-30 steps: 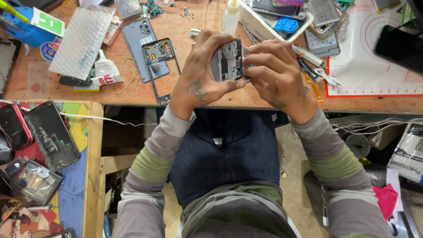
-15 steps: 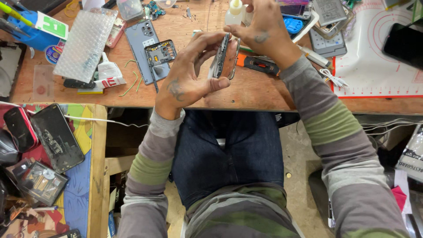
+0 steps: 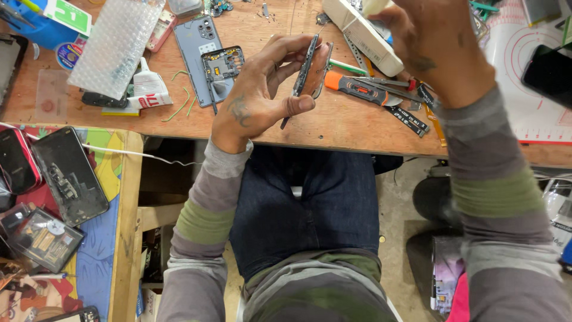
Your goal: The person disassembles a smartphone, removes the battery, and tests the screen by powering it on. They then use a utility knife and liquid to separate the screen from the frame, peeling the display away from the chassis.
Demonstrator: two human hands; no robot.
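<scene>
My left hand [image 3: 256, 98] grips an opened phone body [image 3: 307, 65], held edge-on above the wooden workbench [image 3: 333, 128]. My right hand [image 3: 435, 48] is raised at the top right, apart from the phone, and closed around a small pale bottle [image 3: 375, 6] that is mostly cut off by the frame edge. Just right of the phone, an orange-handled screwdriver [image 3: 357, 88] lies on the bench beside tweezers and flat cables.
A blue phone back cover [image 3: 199, 50], a bubble-wrap sheet [image 3: 113, 45] and a glue tube [image 3: 149, 89] lie at left. A long white box [image 3: 363, 36], a white work mat [image 3: 530, 113] and a black phone [image 3: 551, 68] are at right. Dismantled phones [image 3: 68, 176] sit on the low side table.
My right hand left the phone, reached to the back of the bench and lifted the pale bottle. My left hand turned the phone from face-up to edge-on.
</scene>
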